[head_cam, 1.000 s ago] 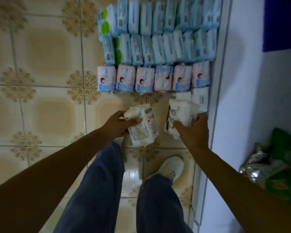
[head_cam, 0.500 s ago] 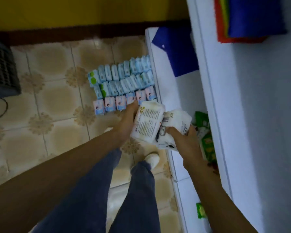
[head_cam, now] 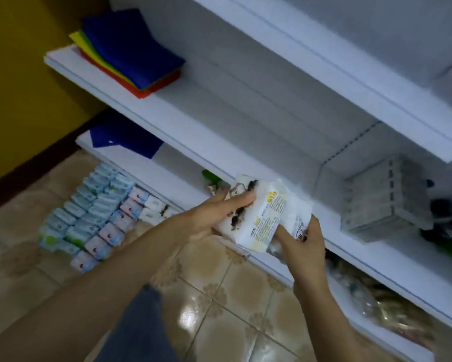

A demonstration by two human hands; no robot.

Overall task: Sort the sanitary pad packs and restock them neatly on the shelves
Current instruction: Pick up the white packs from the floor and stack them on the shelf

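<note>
Under the gripping fingers [head_cam: 242, 199] of left hand [head_cam: 209, 220] and right hand [head_cam: 307, 241], 2 white packs [head_cam: 265, 220] — likely light, squashy, slick; hold their ends.

- You are standing in a small shop: long white shelves [head_cam: 219, 126] run in tiers, each with a flat front strip, and a slotted upright [head_cam: 350, 143] stands at the back.
- Dozens of matching pad packs [head_cam: 94, 212] sit in rows on the tiled floor [head_cam: 219, 296].
- Folded coloured sheets [head_cam: 131, 50], a grey stacked bundle [head_cam: 384, 205] and bagged goods [head_cam: 363, 296] occupy other shelf spots.
</note>
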